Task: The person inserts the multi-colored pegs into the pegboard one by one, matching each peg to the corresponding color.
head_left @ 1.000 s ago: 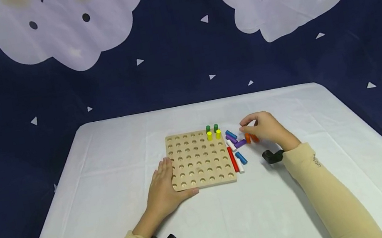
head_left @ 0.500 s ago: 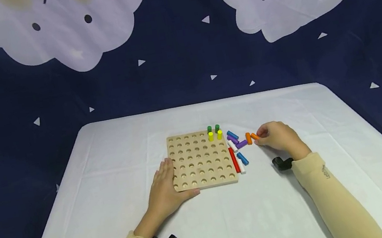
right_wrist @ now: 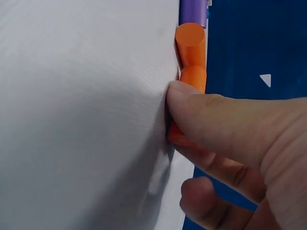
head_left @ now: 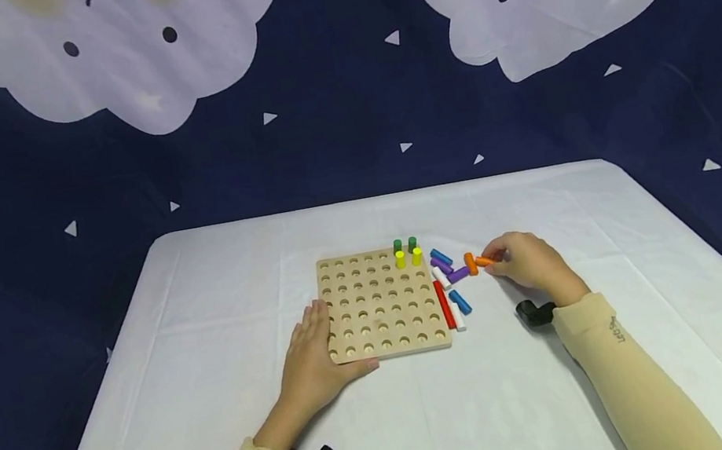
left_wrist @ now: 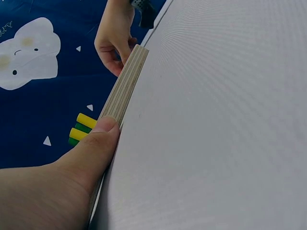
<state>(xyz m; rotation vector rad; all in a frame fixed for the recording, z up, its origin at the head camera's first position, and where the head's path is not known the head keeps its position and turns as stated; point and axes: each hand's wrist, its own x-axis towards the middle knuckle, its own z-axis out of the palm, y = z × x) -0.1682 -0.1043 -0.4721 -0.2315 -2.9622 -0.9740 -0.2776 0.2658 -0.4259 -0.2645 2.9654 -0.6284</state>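
Observation:
A square wooden pegboard (head_left: 378, 326) with rows of holes lies on the table. Two green pegs (head_left: 412, 243) and two yellow pegs (head_left: 417, 255) stand upright at its far right corner. My left hand (head_left: 314, 356) rests against the board's left side, its thumb stretched along the near edge; the left wrist view shows that thumb (left_wrist: 98, 139) on the board's layered edge. To the right of the board, my right hand (head_left: 528, 261) pinches one end of an orange peg (head_left: 484, 261) lying on the cloth. The peg's other end is by a second orange peg (head_left: 471, 264).
Between the board and the orange pegs lie loose purple (head_left: 458, 275), blue (head_left: 461, 302), white (head_left: 458, 315) and red pegs (head_left: 444, 304). A white cloth (head_left: 238, 301) covers the table, and a dark blue curtain (head_left: 335, 157) with cloud shapes hangs behind it.
My right hand has moved right and down from above the orange pegs to the right one's end. That peg has turned more level. My left hand stays at the board.

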